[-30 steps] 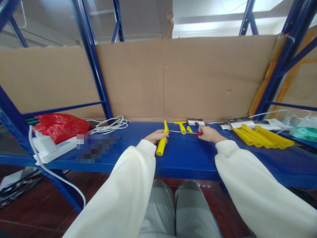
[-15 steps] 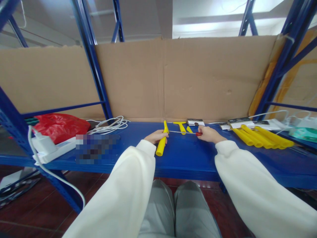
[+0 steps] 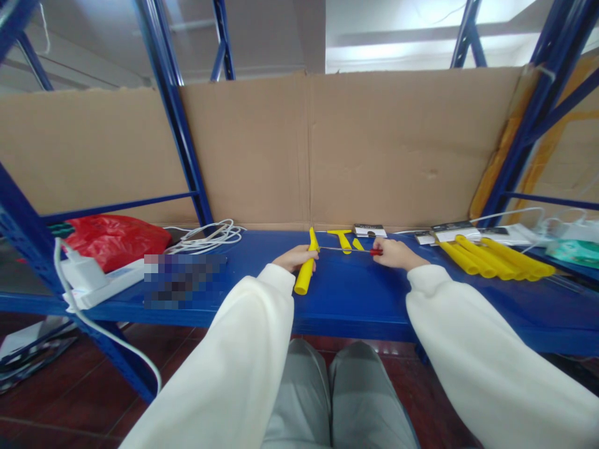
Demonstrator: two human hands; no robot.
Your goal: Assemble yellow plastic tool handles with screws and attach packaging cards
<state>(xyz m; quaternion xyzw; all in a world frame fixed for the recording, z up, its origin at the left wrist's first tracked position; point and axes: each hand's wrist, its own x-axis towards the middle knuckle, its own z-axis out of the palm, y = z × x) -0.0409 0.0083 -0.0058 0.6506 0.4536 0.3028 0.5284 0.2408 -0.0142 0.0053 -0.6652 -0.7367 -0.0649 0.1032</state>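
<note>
My left hand (image 3: 296,257) is closed around a yellow tube-shaped handle (image 3: 305,274), which stands tilted over the blue shelf (image 3: 349,299). Its narrower, flattened end points toward the cardboard. In my right hand (image 3: 394,253) is the red grip of a screwdriver (image 3: 375,252), with the fingers wrapped around it. The screwdriver's long thin shaft runs level to the left, and its tip meets the side of the yellow handle near my left fingers; the exact contact is too small to make out. Behind the shaft lie a yellow T-shaped piece (image 3: 344,240) and a small yellow piece (image 3: 358,244).
Several yellow tubes (image 3: 496,259) lie at the right beside black-and-white packets (image 3: 456,232). A small packet (image 3: 369,231) is near the cardboard wall (image 3: 397,149). Leftward are a coiled white cable (image 3: 210,236), a red plastic bag (image 3: 116,240) and a white power strip (image 3: 110,284).
</note>
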